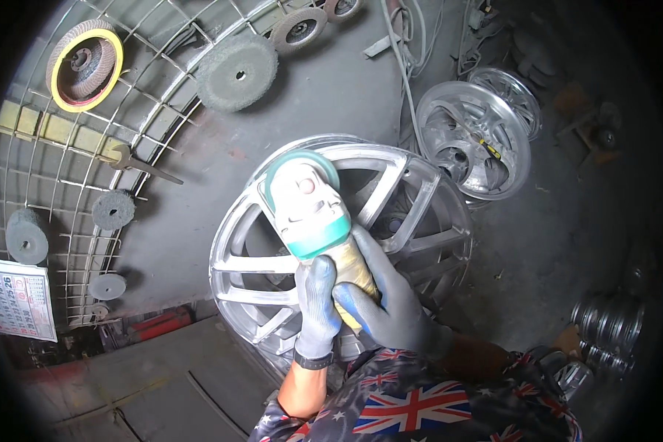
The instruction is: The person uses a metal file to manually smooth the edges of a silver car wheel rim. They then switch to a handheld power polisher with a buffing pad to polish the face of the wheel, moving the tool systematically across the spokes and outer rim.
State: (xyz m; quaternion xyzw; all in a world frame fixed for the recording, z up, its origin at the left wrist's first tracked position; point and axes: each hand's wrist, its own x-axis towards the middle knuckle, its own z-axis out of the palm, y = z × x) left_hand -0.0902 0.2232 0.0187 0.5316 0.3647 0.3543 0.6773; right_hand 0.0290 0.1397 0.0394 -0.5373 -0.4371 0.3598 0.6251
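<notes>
An angle grinder with a white head, a teal band and a tape-wrapped tan body is held over a silver alloy wheel. A round teal disc shows at the grinder's far end, above the wheel's upper left rim; whether it touches the metal is hidden by the head. My left hand, in a grey and blue glove, grips the body from the left with its thumb on top. From the right, my right hand, gloved likewise, wraps the same body. Most of both hands' fingers are hidden beneath the tool.
At the left, a wire grid carries several abrasive discs, among them a large grey disc, plus a spanner. A calendar hangs below. More wheels stand at the upper right; stacked dark rims sit lower right.
</notes>
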